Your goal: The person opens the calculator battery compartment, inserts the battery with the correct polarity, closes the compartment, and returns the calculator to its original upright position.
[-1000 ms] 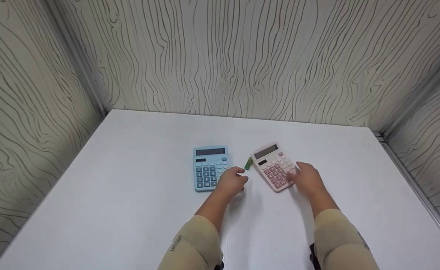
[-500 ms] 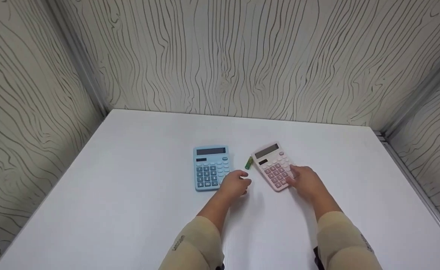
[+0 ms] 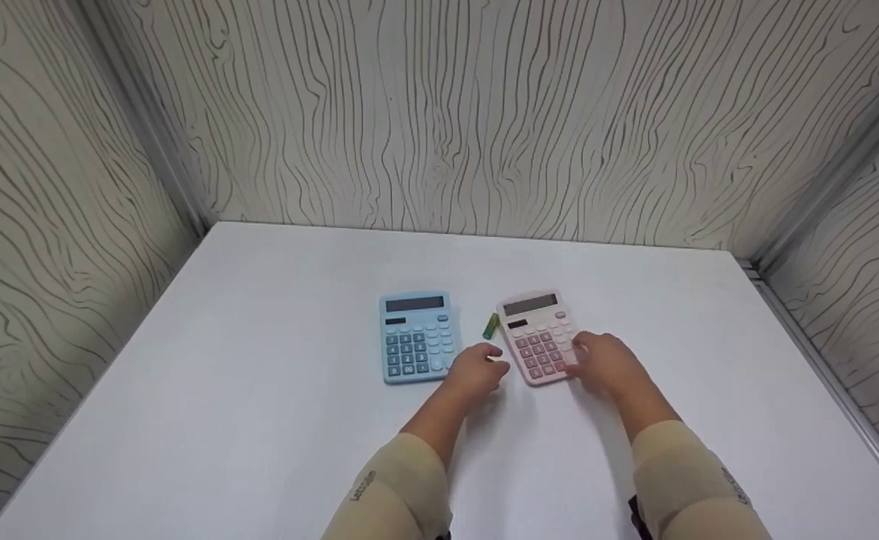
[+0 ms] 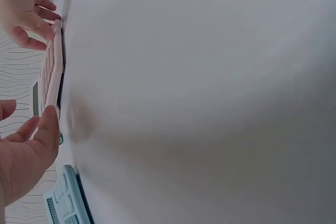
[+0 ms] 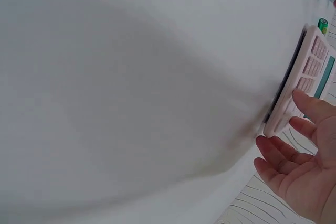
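A pink calculator point(image 3: 533, 330) lies on the white table, keys up, slightly turned. My right hand point(image 3: 606, 365) holds its right edge; in the right wrist view the thumb point(image 5: 310, 103) lies on the key side and other fingers are at the edge. My left hand point(image 3: 477, 373) hovers with loosely bent fingers between the two calculators, holding nothing. Left of it lies a blue calculator point(image 3: 413, 322), its lower right corner partly hidden by that hand. Between the calculators' upper halves lies a small green battery point(image 3: 491, 327), close against the pink one's left side.
The white table point(image 3: 259, 337) extends around the calculators. Wood-grain patterned panels point(image 3: 439, 112) rise behind it and at both sides, with grey metal strips at the corners.
The pink calculator has turned anticlockwise, its lower end swinging left, with my right hand at its edge. My left hand has shifted slightly right. The blue calculator stays on the table.
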### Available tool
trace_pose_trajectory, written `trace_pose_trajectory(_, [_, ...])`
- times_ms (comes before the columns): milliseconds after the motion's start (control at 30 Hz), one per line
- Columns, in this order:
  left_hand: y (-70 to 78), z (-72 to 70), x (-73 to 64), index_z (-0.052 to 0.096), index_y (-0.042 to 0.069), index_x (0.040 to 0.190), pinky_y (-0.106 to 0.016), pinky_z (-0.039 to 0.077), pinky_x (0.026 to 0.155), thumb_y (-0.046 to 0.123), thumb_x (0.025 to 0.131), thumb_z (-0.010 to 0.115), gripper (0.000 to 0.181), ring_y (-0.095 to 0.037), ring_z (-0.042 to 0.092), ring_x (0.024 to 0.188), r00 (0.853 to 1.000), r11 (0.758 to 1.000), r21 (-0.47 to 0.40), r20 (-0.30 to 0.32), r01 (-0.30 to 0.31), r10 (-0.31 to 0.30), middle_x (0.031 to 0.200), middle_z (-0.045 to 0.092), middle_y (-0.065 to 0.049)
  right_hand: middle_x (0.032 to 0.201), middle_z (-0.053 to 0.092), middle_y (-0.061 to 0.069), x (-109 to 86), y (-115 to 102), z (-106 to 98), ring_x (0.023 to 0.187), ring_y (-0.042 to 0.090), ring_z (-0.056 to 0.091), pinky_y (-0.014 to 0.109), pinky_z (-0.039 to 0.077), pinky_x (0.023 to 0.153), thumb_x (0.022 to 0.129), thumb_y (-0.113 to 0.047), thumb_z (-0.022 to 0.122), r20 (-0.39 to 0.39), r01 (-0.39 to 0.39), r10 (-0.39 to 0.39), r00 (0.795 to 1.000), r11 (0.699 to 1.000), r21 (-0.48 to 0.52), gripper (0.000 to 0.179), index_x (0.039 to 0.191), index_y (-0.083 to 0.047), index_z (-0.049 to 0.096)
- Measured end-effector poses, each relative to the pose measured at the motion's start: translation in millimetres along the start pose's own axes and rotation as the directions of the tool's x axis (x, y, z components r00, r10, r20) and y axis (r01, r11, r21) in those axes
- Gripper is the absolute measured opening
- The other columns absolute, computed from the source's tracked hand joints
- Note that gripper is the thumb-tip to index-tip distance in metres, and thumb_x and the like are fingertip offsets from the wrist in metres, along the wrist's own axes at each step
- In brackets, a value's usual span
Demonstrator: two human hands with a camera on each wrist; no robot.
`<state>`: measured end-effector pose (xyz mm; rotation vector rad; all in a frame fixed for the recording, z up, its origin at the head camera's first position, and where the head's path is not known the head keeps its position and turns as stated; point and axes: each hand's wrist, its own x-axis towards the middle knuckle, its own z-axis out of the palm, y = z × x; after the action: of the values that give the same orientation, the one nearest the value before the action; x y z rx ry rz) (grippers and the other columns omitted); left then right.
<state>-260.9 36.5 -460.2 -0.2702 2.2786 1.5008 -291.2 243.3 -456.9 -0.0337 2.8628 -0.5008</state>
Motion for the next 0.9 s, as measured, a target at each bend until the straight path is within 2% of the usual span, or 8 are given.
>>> trace_pose_trajectory(233, [-0.4, 7.3, 3.2, 0.056, 0.014, 0.119, -0.031, 0.051, 0.075, 0.026, 0.089, 0.057, 0.033, -0.016, 0.059, 0.088, 1.0, 1.0, 0.01, -0.005, -0.025, 0.026, 0.11, 0.058, -0.003, 0.109, 0.06, 0.021, -1.1, -2.1, -5.6, 0.106, 0.039, 0.051, 0.051, 0.04, 0.091, 0.083, -0.032, 0.065, 0.001, 0.047, -0.047, 0.999, 0.998, 0.053, 0.037, 0.101, 0.0, 0.062])
trace_pose_trajectory(367, [0.0, 10.3, 4.4, 0.055, 0.015, 0.121, -0.032, 0.051, 0.076, 0.027, 0.089, 0.056, 0.034, -0.017, 0.059, 0.092, 1.0, 1.0, 0.0, -0.003, -0.013, 0.013, 0.113, 0.058, -0.003, 0.102, 0.061, 0.018, -1.3, -0.2, -4.2, 0.098, 0.035, 0.054, 0.049, 0.043, 0.086, 0.085, -0.029, 0.062, -0.02, 0.051, -0.05, 0.999, 0.996, 0.068, 0.032, 0.099, 0.0, 0.061])
trace_pose_trajectory(600, [-1.4, 11.1, 6.0, 0.053, 0.014, 0.124, -0.033, 0.05, 0.079, 0.029, 0.089, 0.056, 0.038, -0.015, 0.059, 0.09, 1.0, 1.0, -0.023, -0.009, 0.006, -0.006, 0.112, 0.057, -0.003, 0.095, 0.06, 0.01, -0.8, -1.7, -1.4, 0.085, 0.024, 0.054, 0.04, 0.045, 0.076, 0.086, -0.026, 0.062, 0.006, -0.022, 0.021, 1.0, 0.992, 0.127, 0.024, 0.097, -0.004, 0.059])
trace_pose_trajectory(700, [-2.5, 10.3, 7.4, 0.052, 0.013, 0.125, -0.033, 0.05, 0.08, 0.029, 0.089, 0.056, 0.039, -0.015, 0.058, 0.091, 1.0, 1.0, -0.025, -0.016, -0.006, 0.005, 0.112, 0.057, -0.003, 0.092, 0.061, 0.01, -1.3, -1.8, -0.4, 0.082, 0.022, 0.054, 0.039, 0.045, 0.073, 0.086, -0.022, 0.063, -0.003, -0.036, 0.037, 0.999, 0.988, 0.152, 0.025, 0.099, -0.003, 0.057])
trace_pose_trajectory(900, [-4.3, 9.9, 10.1, 0.051, 0.013, 0.127, -0.037, 0.048, 0.085, 0.029, 0.089, 0.055, 0.041, -0.018, 0.056, 0.099, 1.0, 0.999, -0.049, -0.02, 0.006, -0.007, 0.116, 0.056, -0.004, 0.099, 0.06, 0.015, -3.2, 0.8, 3.0, 0.082, 0.022, 0.056, 0.037, 0.045, 0.074, 0.09, -0.021, 0.054, 0.035, -0.11, 0.104, 0.994, 0.956, 0.273, 0.042, 0.123, 0.003, 0.044])
